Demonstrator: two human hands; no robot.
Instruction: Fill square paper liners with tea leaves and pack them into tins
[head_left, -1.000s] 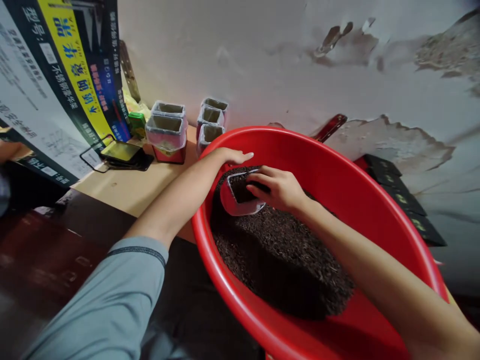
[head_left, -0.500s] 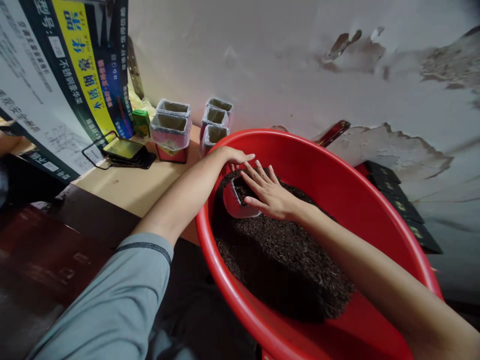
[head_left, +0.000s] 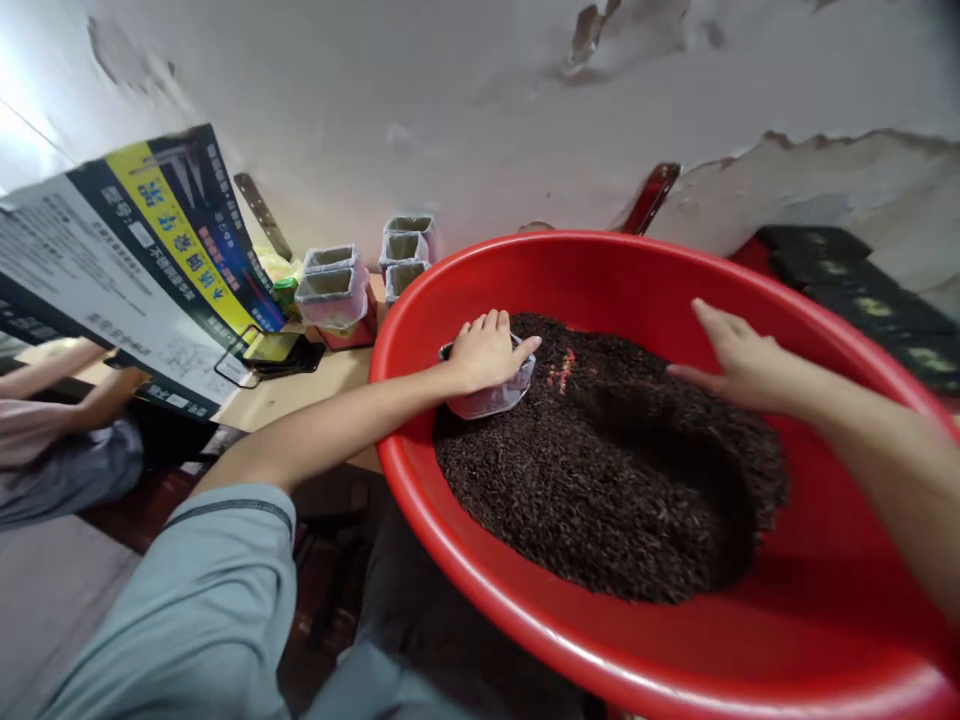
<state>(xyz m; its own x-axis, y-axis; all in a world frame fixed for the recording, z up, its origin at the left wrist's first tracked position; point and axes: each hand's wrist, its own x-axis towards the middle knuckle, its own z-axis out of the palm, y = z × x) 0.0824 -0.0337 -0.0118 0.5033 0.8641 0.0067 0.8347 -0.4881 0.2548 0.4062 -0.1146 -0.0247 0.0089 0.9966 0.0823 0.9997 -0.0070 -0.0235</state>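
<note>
Nr rim of red tub [head_left: 525,630] curved in front; L forearm crossed its L edge. Inside, dark loose mix [head_left: 540,500] left bare red floor to the R. L hand [head_left: 484,352] lay atop clear container [head_left: 491,402], set on the mix nr tub's L side; cdn't tell if grip clamped. R hand [head_left: 739,360] hung over tub, grip apart, open room btwn hands. Beyond L edge: worktop [head_left: 337,370] w/ more containers [head_left: 328,300].

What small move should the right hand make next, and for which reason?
Probably lower the right hand to the dark loose flakes: it is open over the red tub, with nothing visible in it, while the left hand lies over the plastic-lined container.
</note>
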